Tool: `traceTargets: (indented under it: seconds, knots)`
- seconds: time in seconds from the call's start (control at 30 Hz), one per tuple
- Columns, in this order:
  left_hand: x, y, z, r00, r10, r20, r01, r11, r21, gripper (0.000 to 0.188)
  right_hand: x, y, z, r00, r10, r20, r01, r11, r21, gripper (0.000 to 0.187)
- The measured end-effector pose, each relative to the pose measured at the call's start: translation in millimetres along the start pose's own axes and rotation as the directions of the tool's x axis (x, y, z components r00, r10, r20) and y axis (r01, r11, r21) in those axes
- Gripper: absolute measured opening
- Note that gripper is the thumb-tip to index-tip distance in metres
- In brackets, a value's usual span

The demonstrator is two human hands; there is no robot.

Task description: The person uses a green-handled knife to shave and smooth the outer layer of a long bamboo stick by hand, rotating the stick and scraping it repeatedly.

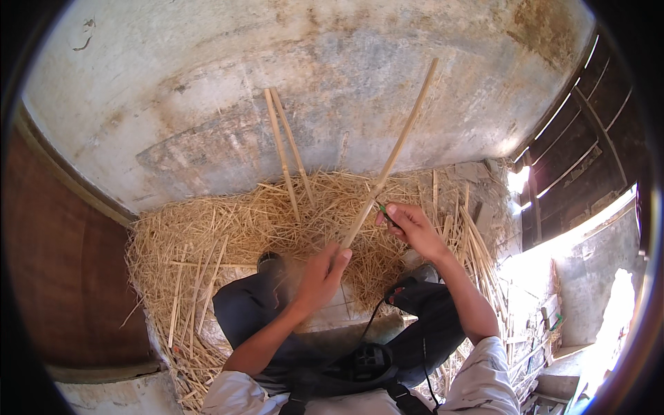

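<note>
Pale, creased sleeves frame your dark trousers; your left hand closes around the lower end of a slim, tan, jointed stick that slants up toward a rough, stained wall. Your right hand grips a small green-and-black tool just beside the stick, above a tangled bed of thin, dry, straw-like strips.

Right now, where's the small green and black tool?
In the head view, the small tool is in the right hand, just right of centre, beside the long pale stick that the left hand holds.
</note>
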State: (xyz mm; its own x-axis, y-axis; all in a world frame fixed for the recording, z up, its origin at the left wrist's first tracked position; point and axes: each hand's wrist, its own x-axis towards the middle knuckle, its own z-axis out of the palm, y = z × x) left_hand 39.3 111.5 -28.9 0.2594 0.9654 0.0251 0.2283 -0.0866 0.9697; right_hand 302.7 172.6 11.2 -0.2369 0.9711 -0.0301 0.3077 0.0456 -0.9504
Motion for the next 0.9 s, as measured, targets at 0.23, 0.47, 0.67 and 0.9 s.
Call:
traceTargets:
  seconds: [0.23, 0.47, 0.67, 0.9]
  knots:
    - [0.6, -4.3, 0.5, 1.0, 0.014, 0.002, -0.014, 0.997, -0.073, 0.035, -10.6, -18.4, 23.4, 0.91, -0.401, -0.101, 0.296, 0.802, -0.519, 0.024]
    - [-0.9, 2.2, 1.4, 0.988, 0.119, -0.1, -0.111, 0.991, 0.079, 0.03, -19.3, -22.1, 38.4, 0.835, -0.541, -0.103, 0.336, 0.648, -0.684, 0.025]
    - [-1.8, 2.7, 1.4, 0.985, 0.13, -0.112, -0.117, 0.986, 0.119, 0.029, -14.6, -23.3, 28.0, 0.832, -0.525, -0.18, 0.246, 0.639, -0.728, 0.026]
    - [-2.9, 3.9, 1.8, 0.992, 0.089, -0.088, -0.078, 0.989, 0.124, 0.032, -9.5, -24.9, 18.2, 0.814, -0.534, -0.229, 0.237, 0.665, -0.709, 0.028]
